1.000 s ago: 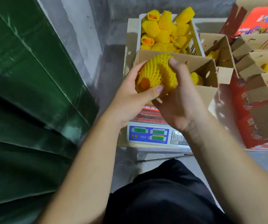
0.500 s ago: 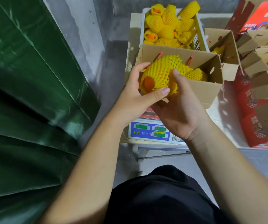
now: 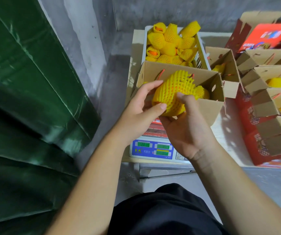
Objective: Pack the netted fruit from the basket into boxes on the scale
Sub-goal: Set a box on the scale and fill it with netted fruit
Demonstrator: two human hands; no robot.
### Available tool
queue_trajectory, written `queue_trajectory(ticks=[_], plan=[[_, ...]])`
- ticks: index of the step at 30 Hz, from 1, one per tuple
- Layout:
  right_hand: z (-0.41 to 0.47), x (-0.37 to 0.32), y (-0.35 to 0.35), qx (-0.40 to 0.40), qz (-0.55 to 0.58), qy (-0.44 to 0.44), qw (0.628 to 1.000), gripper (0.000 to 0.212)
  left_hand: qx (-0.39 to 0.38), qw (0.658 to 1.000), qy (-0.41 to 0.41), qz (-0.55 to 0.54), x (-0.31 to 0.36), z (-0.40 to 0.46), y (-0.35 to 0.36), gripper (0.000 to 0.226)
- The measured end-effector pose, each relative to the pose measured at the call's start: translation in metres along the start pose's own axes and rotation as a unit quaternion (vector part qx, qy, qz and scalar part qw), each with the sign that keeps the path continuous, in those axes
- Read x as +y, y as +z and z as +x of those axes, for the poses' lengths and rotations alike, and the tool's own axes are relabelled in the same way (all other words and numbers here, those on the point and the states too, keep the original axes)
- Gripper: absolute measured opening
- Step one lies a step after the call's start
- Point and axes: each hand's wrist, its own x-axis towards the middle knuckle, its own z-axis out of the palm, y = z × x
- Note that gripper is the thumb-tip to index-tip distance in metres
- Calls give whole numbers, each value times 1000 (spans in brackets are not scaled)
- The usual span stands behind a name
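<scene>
A rough grey concrete wall point(image 3: 187, 12) stood behind, a glossy green tarpaulin point(image 3: 26, 116) hung left, above grey floor point(image 3: 263, 180).

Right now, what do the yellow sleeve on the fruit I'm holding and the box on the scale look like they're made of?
Yellow sleeve: soft foam netting, matte; its open diamond mesh stretches around the fruit. Box: plain brown corrugated cardboard, dull inside, with folded flaps and raw edges.

A pale table point(image 3: 136, 48) carries the white basket point(image 3: 201, 48), the scale point(image 3: 151, 148) and red-printed cartons point(image 3: 262, 150).
</scene>
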Motion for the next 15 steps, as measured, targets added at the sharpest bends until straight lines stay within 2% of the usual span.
queue_trajectory(ticks=[3,5,6,8,9,11,13,15], plan=[[8,-7,-8,-12,-69,-44,997,50,3,1000,-19,24,-1,4,-4,53],[22,-22,-9,37,-184,-133,973,58,25,996,-39,75,2,7,-6,47],[31,-32,-9,71,-277,-193,939,64,43,992,-43,106,2,10,-6,44],[52,-52,-12,97,-449,-275,845,74,87,986,-42,139,0,13,-4,43],[62,-62,-14,84,-514,-275,808,83,106,984,-45,139,-1,15,-2,43],[73,-74,-20,47,-604,-227,763,98,122,983,-58,127,-2,17,-2,39],[73,-74,-29,45,-653,-201,729,89,117,982,-64,132,-4,17,-3,36],[66,-66,-38,65,-650,-208,728,76,115,981,-63,142,-6,18,-6,35]])
